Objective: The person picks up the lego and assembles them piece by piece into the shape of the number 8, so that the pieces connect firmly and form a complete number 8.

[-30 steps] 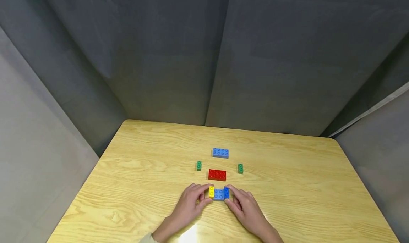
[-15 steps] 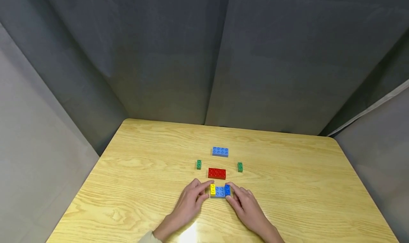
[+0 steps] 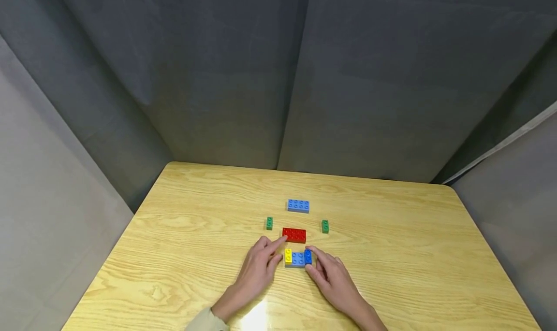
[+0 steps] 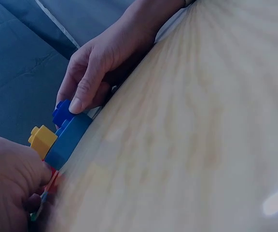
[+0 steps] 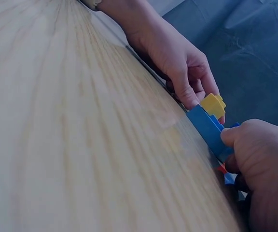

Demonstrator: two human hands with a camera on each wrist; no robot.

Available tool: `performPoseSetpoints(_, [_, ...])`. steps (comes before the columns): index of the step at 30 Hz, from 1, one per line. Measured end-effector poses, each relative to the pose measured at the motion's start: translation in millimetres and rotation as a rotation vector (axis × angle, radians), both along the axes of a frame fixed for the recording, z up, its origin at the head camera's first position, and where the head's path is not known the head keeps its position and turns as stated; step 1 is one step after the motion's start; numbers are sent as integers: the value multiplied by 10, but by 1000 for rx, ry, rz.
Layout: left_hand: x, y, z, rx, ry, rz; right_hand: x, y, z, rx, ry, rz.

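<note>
On the table lies a light blue brick (image 3: 298,259), with a small yellow brick (image 3: 288,256) on its left end and a small dark blue brick (image 3: 308,256) on its right end. My right hand (image 3: 332,278) pinches the dark blue brick between thumb and index finger. To the left, my left hand (image 3: 258,268) has its index finger stretched out to the near left corner of a red brick (image 3: 294,235), its thumb beside the yellow brick. In the right wrist view the yellow brick (image 5: 212,104) stands up from the light blue brick (image 5: 206,129).
Beyond the red brick lies another light blue brick (image 3: 298,206). A small green brick stands on each side, one left (image 3: 270,223) and one right (image 3: 325,226). Grey curtains (image 3: 217,79) hang around the wooden table (image 3: 174,244).
My left hand has let go of the yellow brick and its index finger has moved forward to the red brick. The right hand keeps its pinch on the dark blue brick.
</note>
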State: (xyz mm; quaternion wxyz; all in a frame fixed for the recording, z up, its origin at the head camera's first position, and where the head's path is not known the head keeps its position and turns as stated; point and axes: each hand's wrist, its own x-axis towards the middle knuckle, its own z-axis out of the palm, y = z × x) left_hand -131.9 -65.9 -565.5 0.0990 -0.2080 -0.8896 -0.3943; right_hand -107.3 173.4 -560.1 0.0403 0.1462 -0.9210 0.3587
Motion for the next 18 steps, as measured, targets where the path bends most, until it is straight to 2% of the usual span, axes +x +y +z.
performPoseSetpoints(5, [-106, 11, -3, -34, 2, 4, -16, 12, -2, -34, 11, 20])
performPoseSetpoints(8, [-170, 19, -2, -58, 5, -1, -43, 26, -11, -91, 20, 55])
performPoseSetpoints(12, [-242, 23, 24, -79, -18, -5, -74, 43, -9, -151, 24, 107])
performPoseSetpoints(18, [-302, 36, 68, -106, -65, 5, -86, 60, 17, -155, 26, 119])
